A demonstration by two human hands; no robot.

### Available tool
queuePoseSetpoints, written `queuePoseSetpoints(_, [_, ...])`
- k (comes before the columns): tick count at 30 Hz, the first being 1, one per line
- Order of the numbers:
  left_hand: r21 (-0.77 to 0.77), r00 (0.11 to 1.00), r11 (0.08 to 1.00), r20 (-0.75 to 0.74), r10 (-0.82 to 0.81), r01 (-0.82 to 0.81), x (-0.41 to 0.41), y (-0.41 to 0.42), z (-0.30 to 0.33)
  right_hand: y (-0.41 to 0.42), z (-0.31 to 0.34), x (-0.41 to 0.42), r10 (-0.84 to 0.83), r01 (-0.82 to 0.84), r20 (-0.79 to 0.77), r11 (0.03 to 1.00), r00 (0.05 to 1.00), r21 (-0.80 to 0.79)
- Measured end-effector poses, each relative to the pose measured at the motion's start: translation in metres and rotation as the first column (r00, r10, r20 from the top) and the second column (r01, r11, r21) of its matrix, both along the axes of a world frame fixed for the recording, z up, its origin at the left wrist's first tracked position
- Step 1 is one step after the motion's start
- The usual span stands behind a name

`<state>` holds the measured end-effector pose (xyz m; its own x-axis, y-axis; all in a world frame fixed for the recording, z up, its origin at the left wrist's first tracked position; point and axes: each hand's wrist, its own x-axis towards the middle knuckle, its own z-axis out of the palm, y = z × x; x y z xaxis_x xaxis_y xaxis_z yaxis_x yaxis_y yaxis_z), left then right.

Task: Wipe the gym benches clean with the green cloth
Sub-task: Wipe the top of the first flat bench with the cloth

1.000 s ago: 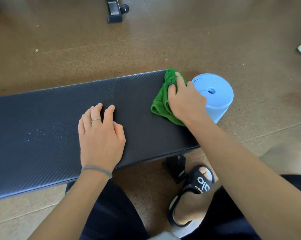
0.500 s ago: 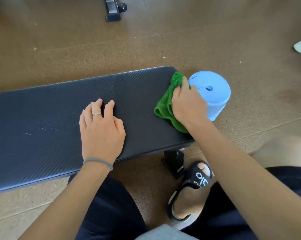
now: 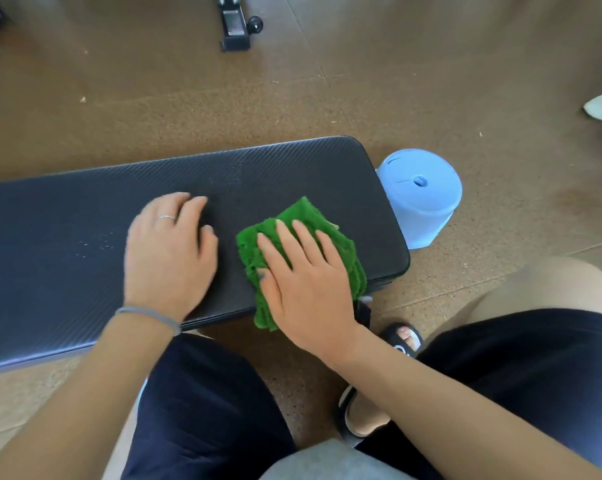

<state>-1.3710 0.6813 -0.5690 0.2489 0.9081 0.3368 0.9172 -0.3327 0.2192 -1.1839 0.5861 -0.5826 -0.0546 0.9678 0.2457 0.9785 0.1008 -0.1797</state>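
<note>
Head view, black padded counter on a brown floor, right hand pressing flat with spread fingers on the green cloth near the counter's right end, left hand resting flat just beside it, upturned light-blue bucket on the floor touching that end, contents hidden.

Brown speckled floor all round, a black equipment foot up top, blue tub beside the bench end.
</note>
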Motion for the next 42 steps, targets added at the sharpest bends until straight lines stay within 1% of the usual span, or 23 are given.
queuePoseSetpoints(2, [0.007, 0.995, 0.995, -0.041, 0.096, -0.096, -0.031, -0.004, 0.001, 0.003, -0.003, 0.005, 0.089, -0.09, 0.024, 0.996, 0.996, 0.009])
queuePoseSetpoints(4, [-0.072, 0.983, 0.981, -0.015, 0.182, -0.183, -0.044, -0.015, -0.003, 0.0, -0.007, 0.028, 0.205, -0.203, 0.131, 0.979, 0.97, -0.031])
queuePoseSetpoints(5, [-0.098, 0.98, 0.975, -0.016, 0.199, -0.199, -0.044, -0.019, -0.007, -0.002, -0.009, 0.045, 0.258, -0.252, 0.203, 0.966, 0.945, -0.056])
queuePoseSetpoints(7, [-0.113, 0.98, 0.973, -0.026, 0.198, -0.2, -0.039, -0.021, -0.011, -0.008, -0.009, 0.081, 0.3, -0.284, 0.318, 0.954, 0.899, -0.099])
queuePoseSetpoints(9, [-0.123, 0.977, 0.969, -0.019, 0.214, -0.214, -0.037, -0.02, -0.009, -0.011, -0.007, 0.101, 0.289, -0.269, 0.346, 0.957, 0.893, -0.106])
queuePoseSetpoints(12, [-0.134, 0.973, 0.964, -0.036, 0.228, -0.231, -0.039, -0.02, -0.012, -0.013, -0.006, 0.078, 0.203, -0.192, 0.257, 0.979, 0.945, -0.064])
queuePoseSetpoints(13, [-0.134, 0.973, 0.963, -0.04, 0.229, -0.233, -0.039, -0.021, -0.012, -0.009, -0.005, 0.062, 0.208, -0.198, 0.239, 0.978, 0.948, -0.066])
queuePoseSetpoints(17, [-0.133, 0.974, 0.965, -0.04, 0.221, -0.224, -0.038, -0.021, -0.009, 0.03, 0.005, 0.0, 0.396, -0.372, 0.183, 0.916, 0.9, -0.152])
queuePoseSetpoints(20, [-0.135, 0.974, 0.965, -0.038, 0.222, -0.225, -0.039, -0.022, -0.007, 0.053, 0.012, -0.019, 0.418, -0.392, 0.124, 0.9, 0.9, -0.188])
queuePoseSetpoints(23, [-0.142, 0.975, 0.965, -0.039, 0.219, -0.222, -0.039, -0.022, -0.006, 0.035, 0.012, -0.002, 0.403, -0.371, 0.128, 0.903, 0.906, -0.216])
queuePoseSetpoints(27, [-0.146, 0.971, 0.961, -0.053, 0.231, -0.237, -0.038, -0.022, -0.008, -0.002, 0.013, 0.048, 0.501, -0.435, 0.244, 0.856, 0.83, -0.277])
queuePoseSetpoints(29, [-0.142, 0.971, 0.961, -0.052, 0.232, -0.238, -0.038, -0.02, -0.009, 0.005, 0.014, 0.047, 0.525, -0.451, 0.24, 0.84, 0.817, -0.302])
queuePoseSetpoints(33, [-0.148, 0.971, 0.96, -0.055, 0.233, -0.238, -0.039, -0.019, -0.01, 0.057, 0.014, 0.002, 0.5, -0.451, 0.148, 0.85, 0.854, -0.271])
queuePoseSetpoints(35, [-0.156, 0.973, 0.96, -0.052, 0.225, -0.231, -0.04, -0.019, -0.01, 0.095, 0.012, -0.023, 0.441, -0.407, 0.113, 0.882, 0.89, -0.236])
queuePoseSetpoints(37, [-0.164, 0.973, 0.959, -0.051, 0.224, -0.23, -0.04, -0.019, -0.009, 0.121, 0.012, -0.043, 0.347, -0.326, 0.069, 0.921, 0.935, -0.215])
queuePoseSetpoints(39, [-0.17, 0.974, 0.959, -0.054, 0.222, -0.228, -0.04, -0.02, -0.009, 0.121, 0.01, -0.053, 0.278, -0.265, 0.038, 0.942, 0.96, -0.206])
queuePoseSetpoints(42, [-0.165, 0.976, 0.962, -0.045, 0.212, -0.217, -0.042, -0.021, -0.01, 0.073, 0.013, -0.048, 0.278, -0.259, 0.052, 0.937, 0.959, -0.234])
